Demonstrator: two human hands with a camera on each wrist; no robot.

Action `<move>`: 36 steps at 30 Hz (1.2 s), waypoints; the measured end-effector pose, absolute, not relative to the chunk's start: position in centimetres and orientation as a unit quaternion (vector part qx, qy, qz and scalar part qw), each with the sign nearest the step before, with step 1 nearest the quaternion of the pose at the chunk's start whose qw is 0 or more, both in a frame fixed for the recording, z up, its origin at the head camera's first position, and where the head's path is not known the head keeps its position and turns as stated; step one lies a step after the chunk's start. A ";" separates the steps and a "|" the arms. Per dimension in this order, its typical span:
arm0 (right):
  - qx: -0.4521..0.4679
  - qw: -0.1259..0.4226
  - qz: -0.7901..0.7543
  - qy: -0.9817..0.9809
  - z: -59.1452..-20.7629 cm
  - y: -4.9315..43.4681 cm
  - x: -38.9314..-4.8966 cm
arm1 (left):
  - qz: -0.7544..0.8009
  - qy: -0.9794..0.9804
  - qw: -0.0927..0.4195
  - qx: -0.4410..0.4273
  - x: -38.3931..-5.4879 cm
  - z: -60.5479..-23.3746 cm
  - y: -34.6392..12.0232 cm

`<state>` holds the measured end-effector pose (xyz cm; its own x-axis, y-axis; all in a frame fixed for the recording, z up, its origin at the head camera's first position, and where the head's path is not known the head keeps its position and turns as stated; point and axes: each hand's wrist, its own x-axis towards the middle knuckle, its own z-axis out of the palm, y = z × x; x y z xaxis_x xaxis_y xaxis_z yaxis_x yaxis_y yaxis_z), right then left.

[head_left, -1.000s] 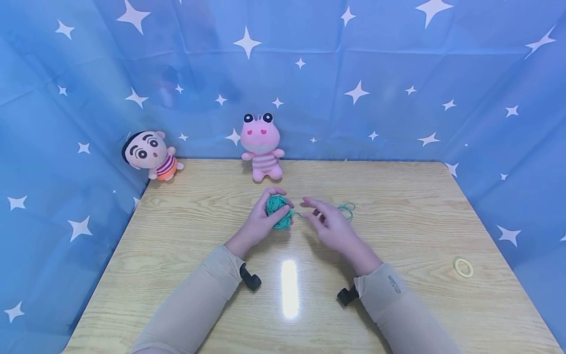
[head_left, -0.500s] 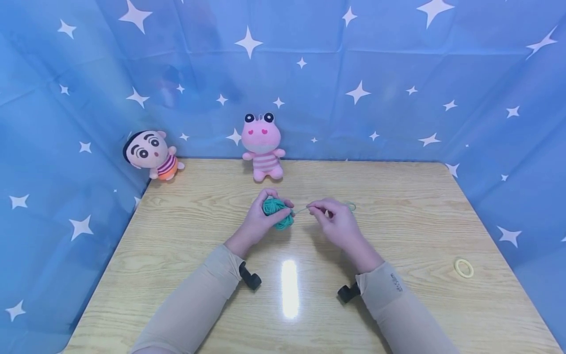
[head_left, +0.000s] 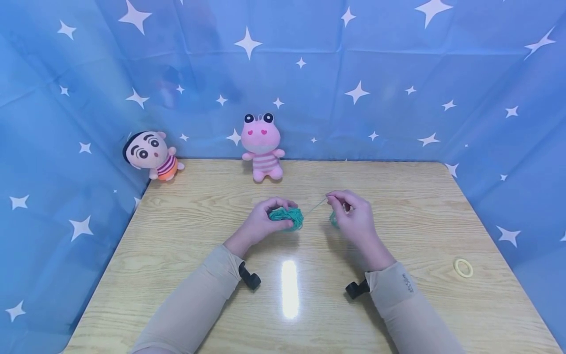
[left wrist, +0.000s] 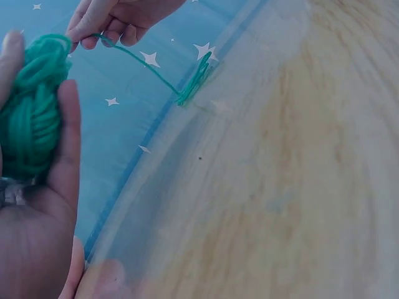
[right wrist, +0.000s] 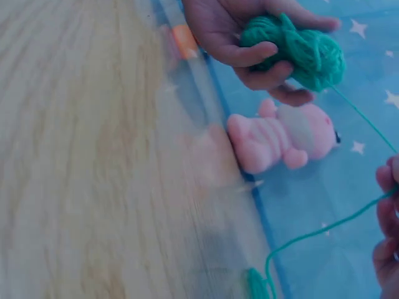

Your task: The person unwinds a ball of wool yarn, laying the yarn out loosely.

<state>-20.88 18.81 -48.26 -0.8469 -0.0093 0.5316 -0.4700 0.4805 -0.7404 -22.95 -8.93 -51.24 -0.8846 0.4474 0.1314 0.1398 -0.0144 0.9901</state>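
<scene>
A green ball of yarn is gripped in my left hand, with fingers behind it and the thumb in front. From its right end a single strand runs taut, up and rightward, to my right hand, whose thumb and forefinger pinch it. Past those fingers, as the left wrist view shows, the yarn hangs down to a small heap of loose loops on the table. In the right wrist view the ball looks oblong, and only the fingertips of my right hand show at the edge.
A pink frog-like plush toy stands at the back edge of the wooden table. A second plush doll leans at the back left corner. On the right lies a pale yellow ring. Blue star-patterned cloth hangs behind.
My right hand has closed its fingertips on the strand and drawn it right and upward, lengthening the stretch from the ball. The ball has turned in my left hand and shifted slightly right.
</scene>
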 end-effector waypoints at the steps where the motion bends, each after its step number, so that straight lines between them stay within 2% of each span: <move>1: 0.141 0.236 0.493 -0.826 -48.2 18.9 -20.9 | 0.678 0.694 0.118 0.213 -22.9 -51.1 -8.9; 12: 0.123 0.266 0.480 -0.827 -48.3 20.5 -21.2 | 0.720 0.637 0.169 0.216 -23.0 -51.2 -9.0; 22: 0.054 0.276 0.463 -0.840 -48.3 22.3 -21.5 | 0.707 0.659 0.142 0.212 -23.0 -51.2 -9.2; 29: 0.014 0.293 0.449 -0.844 -48.3 23.3 -21.7 | 0.718 0.641 0.142 0.232 -23.0 -51.2 -9.4; 32: -0.015 0.262 0.431 -0.863 -48.1 23.8 -21.6 | 0.695 0.670 0.122 0.232 -23.0 -51.3 -9.6; 36: -0.037 0.158 0.393 -0.905 -47.6 25.0 -21.4 | 0.684 0.685 0.108 0.226 -23.2 -51.3 -9.6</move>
<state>-21.38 24.95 -47.59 -0.9470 0.1918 0.2576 -0.0572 0.6884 -0.7230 -23.16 -9.63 -51.28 -0.8747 0.4570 0.1612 0.1623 -0.0371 0.9860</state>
